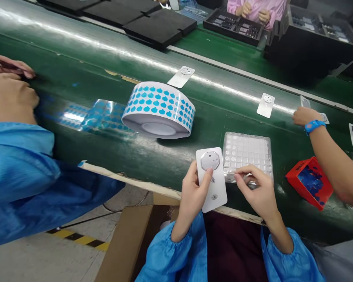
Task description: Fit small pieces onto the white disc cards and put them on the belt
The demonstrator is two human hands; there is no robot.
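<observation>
Blue sleeves (173,250); left hand (191,196) grips the white card (219,188) beside the clear tray (261,150); curled right hand (260,192) by the tray, any hold unclear; steady wrists and light fingertips would serve best.

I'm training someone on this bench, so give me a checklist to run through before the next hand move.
1. White card gripped: ok, left hand holds it, thumb on its front.
2. Card's marked face towards the viewer: ok.
3. Clear tray within easy reach: ok, it lies beside the card.
4. Small piece in the right hand: cannot tell, the fingertips hide it if there.
5. Every tray compartment filled: cannot tell, glare.
6. Sticker roll away from both hands: ok.
</observation>
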